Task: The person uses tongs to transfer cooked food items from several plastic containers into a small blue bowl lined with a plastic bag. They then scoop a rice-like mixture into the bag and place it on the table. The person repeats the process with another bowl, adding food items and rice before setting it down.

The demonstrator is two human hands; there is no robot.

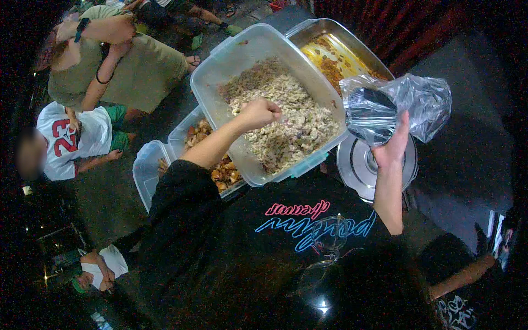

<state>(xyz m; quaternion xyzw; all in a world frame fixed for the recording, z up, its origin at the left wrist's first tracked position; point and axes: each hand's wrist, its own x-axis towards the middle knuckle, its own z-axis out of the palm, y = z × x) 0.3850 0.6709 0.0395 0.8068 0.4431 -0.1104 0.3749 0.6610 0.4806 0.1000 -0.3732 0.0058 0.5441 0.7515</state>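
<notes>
My left hand [259,114] is over a large clear plastic container [264,37] of pale, chopped food mix [305,111], its fingers curled together. Whether a small thing is pinched between them is not clear. To the right, my right hand [392,144] grips a clear plastic bag [427,103], the thumb pointing up; a dark shape shows through the bag. Beneath that hand lies a round metal lid [350,161]. Behind the large container stands a metal tray [359,39] with orange, oily food remains. Another plastic container [177,134] holds browned food pieces [226,175], partly under my left forearm.
A clear plastic tub [142,165] stands at the far left of the containers. Several people are nearby on the left, among them a person in a white jersey [86,130] and a person in an olive garment [140,68]. Another person's forearm [462,278] shows at lower right.
</notes>
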